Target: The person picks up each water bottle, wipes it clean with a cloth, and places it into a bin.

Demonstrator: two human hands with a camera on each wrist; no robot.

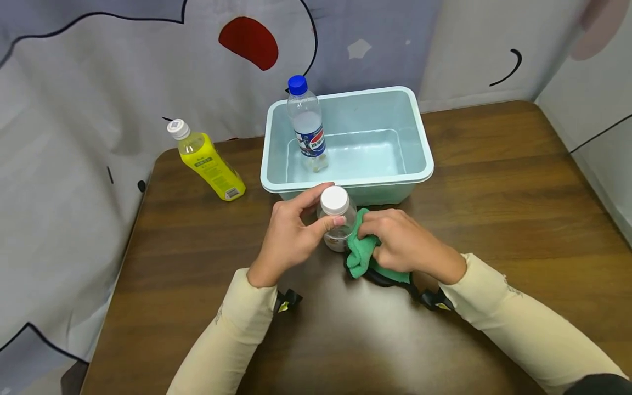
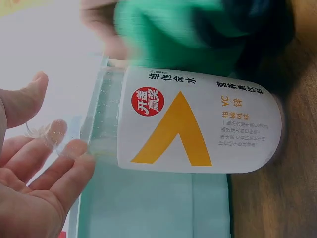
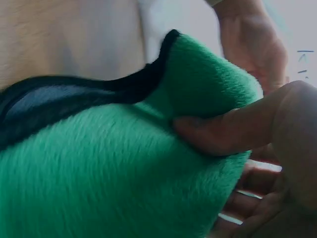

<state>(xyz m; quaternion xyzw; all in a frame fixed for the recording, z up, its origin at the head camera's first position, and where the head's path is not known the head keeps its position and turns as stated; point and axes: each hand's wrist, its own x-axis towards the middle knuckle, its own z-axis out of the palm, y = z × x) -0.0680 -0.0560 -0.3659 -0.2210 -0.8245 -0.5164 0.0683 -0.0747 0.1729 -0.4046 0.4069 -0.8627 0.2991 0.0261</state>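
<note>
A clear drink bottle [image 1: 339,233] with a white cap stands upright on the table, in front of the basin. My left hand [image 1: 292,233] grips it near the shoulder, thumb on the near side and fingers behind. The left wrist view shows its white label [image 2: 198,124] with an orange mark and a red circle. My right hand [image 1: 407,238] pinches a green cloth [image 1: 361,249] with black edging between thumb and fingers. That cloth lies against the bottle's right side, and its lower part hangs down by the table. In the right wrist view the thumb [image 3: 213,134] presses into the cloth.
Behind the hands sits a pale blue plastic basin [image 1: 345,184]. A Pepsi-labelled bottle [image 1: 310,131] with a blue cap stands inside it, on the left. A yellow bottle [image 1: 212,167] with a white cap is at the table's back left. A patterned curtain [image 1: 370,49] hangs behind the table.
</note>
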